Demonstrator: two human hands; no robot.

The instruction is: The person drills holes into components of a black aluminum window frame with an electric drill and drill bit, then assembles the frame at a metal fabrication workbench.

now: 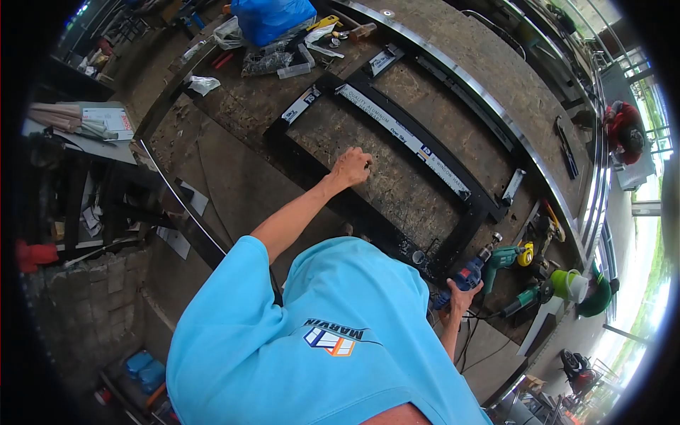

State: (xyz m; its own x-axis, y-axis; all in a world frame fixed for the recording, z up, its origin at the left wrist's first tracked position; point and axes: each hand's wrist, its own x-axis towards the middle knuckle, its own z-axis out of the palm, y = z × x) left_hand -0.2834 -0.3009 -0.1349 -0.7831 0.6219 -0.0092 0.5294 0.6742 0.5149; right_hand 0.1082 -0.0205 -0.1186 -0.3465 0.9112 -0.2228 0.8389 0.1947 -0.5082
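Note:
My right hand (464, 294) grips a dark blue power drill (468, 273) at the bench's near right edge, its chuck pointing away from me. My left hand (352, 168) is over the inside of a black metal frame (397, 244), near its close side. Its fingers are curled together; whatever they hold, if anything, is too small to make out. The frame lies flat on the workbench. A white printed protective strip (404, 138) covers much of its far bar, and shorter labelled pieces are at its corners.
Right of the frame lie a green power drill (501, 256), a yellow tape measure (525, 253), a green angle grinder (523, 300) and a lime bucket (569, 285). A blue plastic bag (273, 20) sits at the back left. One person in red (625, 131) is beyond the bench.

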